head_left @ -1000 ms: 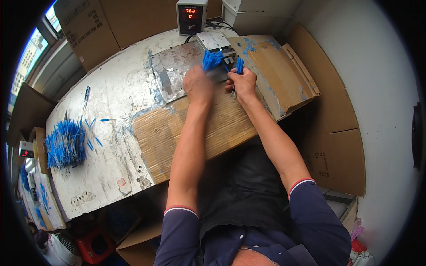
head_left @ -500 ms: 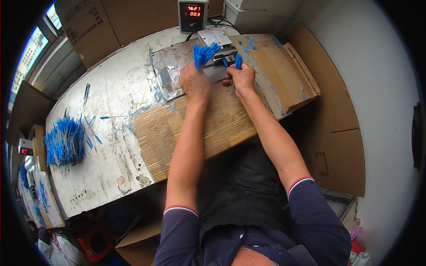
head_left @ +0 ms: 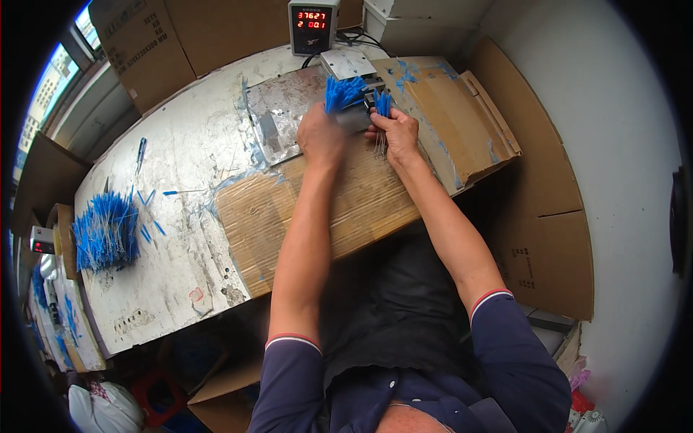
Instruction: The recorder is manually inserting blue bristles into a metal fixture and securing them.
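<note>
Blue-tipped wires (head_left: pixel 382 103) in both hands (head_left: pixel 319 137), fuller bunch (head_left: pixel 343 94) left

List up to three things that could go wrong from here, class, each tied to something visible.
1. The thick blue bunch in the left hand fans out at the top, so pieces might slip loose.
2. The right hand, gripping a smaller blue bunch, is close to the metal device; fingers could bump it.
3. The blue pile lies near the table's left edge; some might fall off.
</note>
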A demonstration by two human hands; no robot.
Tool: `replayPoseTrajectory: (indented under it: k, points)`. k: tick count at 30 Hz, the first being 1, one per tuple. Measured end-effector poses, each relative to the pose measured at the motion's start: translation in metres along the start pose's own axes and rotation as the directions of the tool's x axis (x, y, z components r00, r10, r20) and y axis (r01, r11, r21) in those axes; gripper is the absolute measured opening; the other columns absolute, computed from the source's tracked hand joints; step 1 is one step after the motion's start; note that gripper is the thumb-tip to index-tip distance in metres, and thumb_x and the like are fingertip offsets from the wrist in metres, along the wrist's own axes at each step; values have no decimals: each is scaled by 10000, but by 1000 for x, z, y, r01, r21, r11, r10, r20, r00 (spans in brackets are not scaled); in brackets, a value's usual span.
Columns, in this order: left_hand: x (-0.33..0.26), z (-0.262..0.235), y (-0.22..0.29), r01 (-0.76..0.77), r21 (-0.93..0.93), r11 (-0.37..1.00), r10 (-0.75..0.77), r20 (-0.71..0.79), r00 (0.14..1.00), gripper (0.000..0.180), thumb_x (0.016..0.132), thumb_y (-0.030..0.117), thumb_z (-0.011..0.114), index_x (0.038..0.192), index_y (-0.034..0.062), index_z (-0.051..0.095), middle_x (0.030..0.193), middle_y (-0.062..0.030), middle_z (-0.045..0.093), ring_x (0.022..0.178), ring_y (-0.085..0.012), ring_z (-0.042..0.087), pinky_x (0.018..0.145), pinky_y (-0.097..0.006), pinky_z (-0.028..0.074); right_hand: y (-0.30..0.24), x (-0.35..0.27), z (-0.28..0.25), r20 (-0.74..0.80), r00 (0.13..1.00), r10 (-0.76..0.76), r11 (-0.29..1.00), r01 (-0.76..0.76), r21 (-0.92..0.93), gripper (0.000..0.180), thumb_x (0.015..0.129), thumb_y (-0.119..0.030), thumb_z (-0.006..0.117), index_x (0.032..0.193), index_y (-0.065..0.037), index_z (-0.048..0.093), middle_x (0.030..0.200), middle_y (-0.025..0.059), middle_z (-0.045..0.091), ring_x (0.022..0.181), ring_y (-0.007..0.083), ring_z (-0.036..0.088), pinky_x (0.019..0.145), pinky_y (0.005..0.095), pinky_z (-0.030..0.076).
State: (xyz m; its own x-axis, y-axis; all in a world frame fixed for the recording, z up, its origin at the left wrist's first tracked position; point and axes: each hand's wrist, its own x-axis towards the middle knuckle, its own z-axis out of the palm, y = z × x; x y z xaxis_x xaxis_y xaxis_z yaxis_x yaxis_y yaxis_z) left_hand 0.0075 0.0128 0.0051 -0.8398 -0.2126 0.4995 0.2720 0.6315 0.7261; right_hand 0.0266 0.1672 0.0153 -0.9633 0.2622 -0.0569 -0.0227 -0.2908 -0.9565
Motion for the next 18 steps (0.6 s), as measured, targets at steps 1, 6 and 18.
replayPoseTrajectory:
  k: [1,6,18]
  points:
    - [0,1,-1,1,1,1000,-1,-2,1000,97,882,116,664,958,56,653,877,-196,693,856,-420,665,737,-512,492,0,0,1,-5,1000,-16,999,16,-31,69,877,-29,707,920,1,661,788,68,664,633,150,652,535,311,606]
    - [-1,1,-3,2,20,1000,-2,-8,1000,84,873,95,641,945,53,650,868,-194,686,853,-417,659,749,-512,491,-6,-6,2,-5,999,40,997,-40,-69,70,872,-21,708,919,-5,659,790,67,668,629,149,657,522,306,600]
    - [-1,2,-5,17,134,991,-9,-58,998,86,875,102,597,919,39,635,891,-183,671,878,-388,640,773,-499,494,-7,-5,2,-64,998,13,991,-21,-130,75,830,22,683,885,5,634,765,75,657,578,157,650,468,306,591]
